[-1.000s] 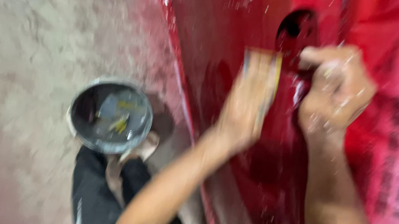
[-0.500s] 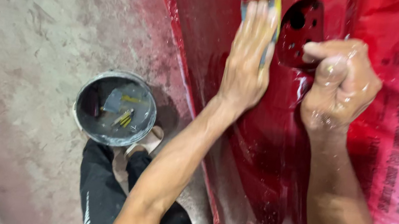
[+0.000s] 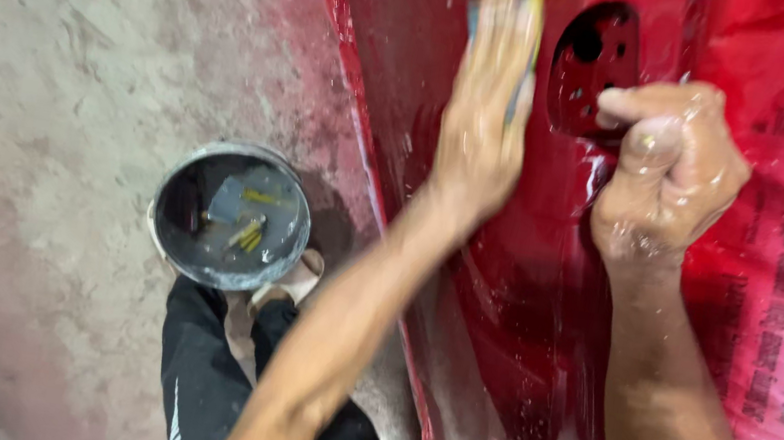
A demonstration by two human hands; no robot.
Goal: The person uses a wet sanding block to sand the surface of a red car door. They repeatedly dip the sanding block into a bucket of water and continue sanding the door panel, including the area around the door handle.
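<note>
Wet glossy red car body panel [image 3: 503, 295], upright, fills frame right; grey concrete floor [image 3: 54, 105] at left. Round grey metal bucket of water [image 3: 231, 214] on floor near feet. Right hand [image 3: 671, 171] curled into fist, resting on panel beside oval recess. Left hand [image 3: 486, 121] flat, fingers together, pressing yellow-blue sanding pad [image 3: 529, 6] against panel.

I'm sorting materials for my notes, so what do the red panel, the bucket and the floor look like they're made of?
The red panel looks like painted sheet metal: glossy, wet, with a stamped recess. The bucket seems plastic or metal, grey and residue-crusted; its look leaves that open. The floor looks like bare concrete, rough, matt and pink-stained. The left hand presses a pad against the panel.
</note>
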